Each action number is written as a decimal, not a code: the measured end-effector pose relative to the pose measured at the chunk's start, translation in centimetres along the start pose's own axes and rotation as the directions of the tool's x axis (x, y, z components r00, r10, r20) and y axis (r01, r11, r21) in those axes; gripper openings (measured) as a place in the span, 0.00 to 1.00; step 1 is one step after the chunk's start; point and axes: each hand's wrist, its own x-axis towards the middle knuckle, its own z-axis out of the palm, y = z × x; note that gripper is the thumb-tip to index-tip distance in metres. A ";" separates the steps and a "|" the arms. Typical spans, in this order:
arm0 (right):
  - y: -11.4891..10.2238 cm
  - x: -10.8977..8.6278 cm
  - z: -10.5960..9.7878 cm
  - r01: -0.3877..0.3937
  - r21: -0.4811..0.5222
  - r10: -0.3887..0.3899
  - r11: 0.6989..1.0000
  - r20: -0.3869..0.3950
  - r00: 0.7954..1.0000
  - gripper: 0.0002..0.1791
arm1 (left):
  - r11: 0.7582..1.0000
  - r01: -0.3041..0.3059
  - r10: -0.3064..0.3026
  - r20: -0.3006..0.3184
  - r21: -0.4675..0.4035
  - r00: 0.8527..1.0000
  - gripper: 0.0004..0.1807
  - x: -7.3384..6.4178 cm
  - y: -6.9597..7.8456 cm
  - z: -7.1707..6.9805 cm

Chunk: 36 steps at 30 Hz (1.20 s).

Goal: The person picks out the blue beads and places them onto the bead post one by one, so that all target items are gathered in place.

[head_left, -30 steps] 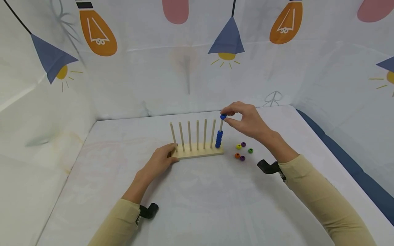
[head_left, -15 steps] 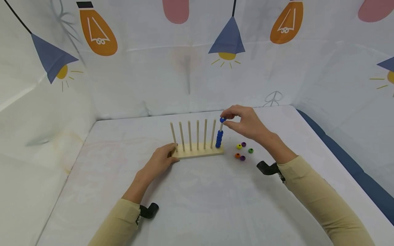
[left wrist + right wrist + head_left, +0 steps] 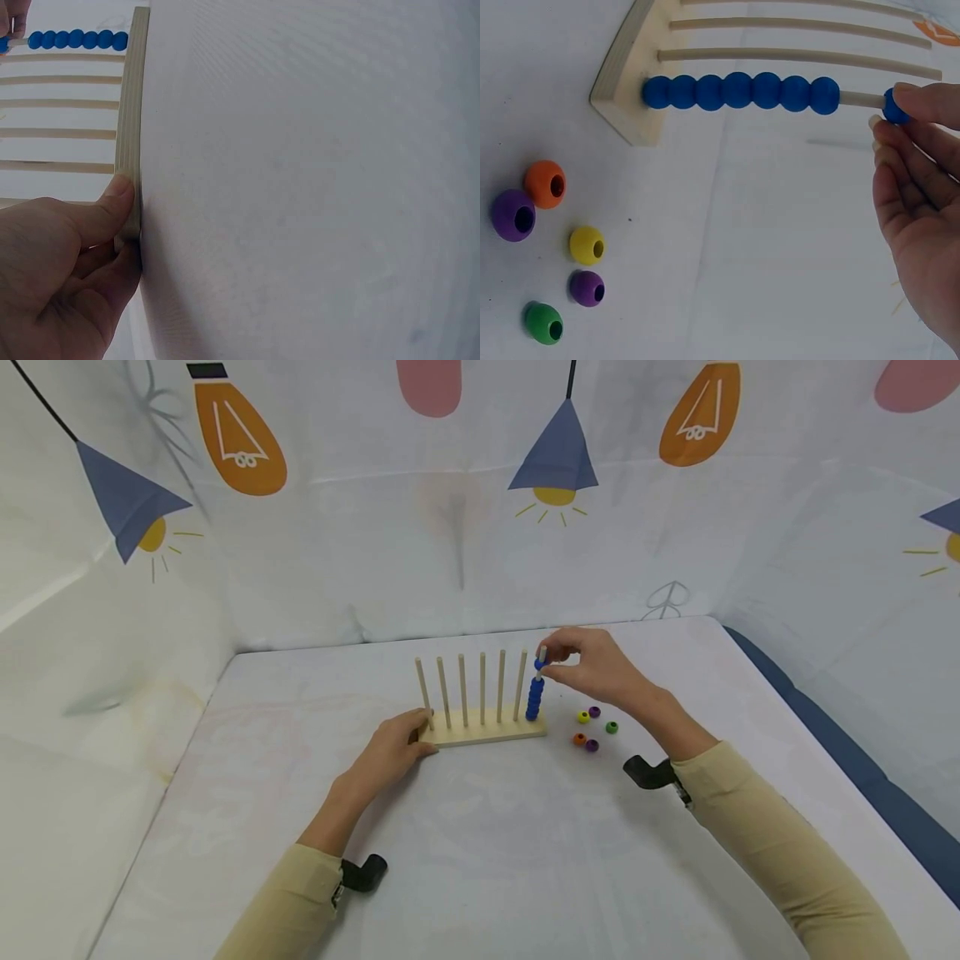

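A pale wooden base [image 3: 480, 737] with a row of several upright pegs [image 3: 482, 689] stands on the white table. My left hand [image 3: 386, 750] grips the base's left end, thumb on its near side, as the left wrist view also shows. On the rightmost peg sits a stack of several blue beads [image 3: 739, 91], low against the base. Above that stack, my right hand [image 3: 600, 670] pinches one more blue bead [image 3: 895, 106] between thumb and fingers. This bead is threaded on the peg, whose tip pokes out over it, with a gap down to the stack. The other pegs carry no beads.
Right of the base lie several loose beads: orange [image 3: 545, 184], yellow [image 3: 587, 245], green [image 3: 544, 324] and two purple, one of them the larger-looking purple bead [image 3: 514, 215]. A white printed curtain [image 3: 405, 552] hangs behind the table [image 3: 465, 860].
My right hand has lowered, bringing the pinched blue bead from the peg's top down along it, so the tip now shows above. The left hand and base have stayed still.
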 end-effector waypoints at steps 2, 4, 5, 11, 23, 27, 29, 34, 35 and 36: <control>0.1 0.0 0.2 0.000 -0.004 0.000 1.000 0.008 1.000 0.11 | 1.000 -0.002 0.002 -0.003 0.003 1.000 0.32 0.0 0.0 0.0; 0.2 -0.1 0.3 0.004 -0.010 -0.004 1.000 0.015 1.000 0.10 | 1.000 -0.002 0.002 -0.005 0.002 1.000 0.31 0.0 0.1 0.0; 0.2 -0.1 0.4 0.005 -0.010 -0.005 1.000 0.018 1.000 0.09 | 1.000 -0.003 0.003 -0.007 0.002 1.000 0.31 0.0 0.1 0.0; 0.3 -0.1 0.8 0.007 -0.005 -0.007 1.000 0.033 0.999 0.06 | 1.000 -0.012 0.012 -0.008 -0.003 1.000 0.29 -0.1 0.2 -0.1; 1.1 -0.4 1.5 -0.012 -0.007 0.012 1.000 0.035 0.999 0.08 | 1.000 -0.012 0.012 -0.004 -0.005 1.000 0.28 0.0 0.1 -0.1; 1.3 -0.5 1.5 0.000 0.003 0.000 1.000 0.017 1.000 0.09 | 1.000 -0.019 0.019 -0.004 0.003 1.000 0.23 0.2 0.1 -0.1; 1.4 -0.7 1.6 0.008 0.011 -0.008 1.000 0.007 1.000 0.09 | 1.000 -0.021 0.021 -0.002 0.005 1.000 0.23 0.2 0.2 -0.1; 1.8 -1.2 1.6 0.012 0.003 -0.012 1.000 -0.010 1.000 0.10 | 1.000 -0.020 0.020 0.002 0.000 1.000 0.20 0.2 0.3 -0.2; 2.0 -1.3 1.5 0.008 -0.001 -0.008 1.000 -0.011 1.000 0.11 | 1.000 -0.022 0.022 0.003 0.001 1.000 0.18 0.1 0.3 -0.2; 2.0 -1.4 1.5 0.005 -0.001 -0.005 1.000 -0.012 1.000 0.11 | 1.000 -0.025 0.025 0.004 0.002 1.000 0.17 0.1 0.3 -0.2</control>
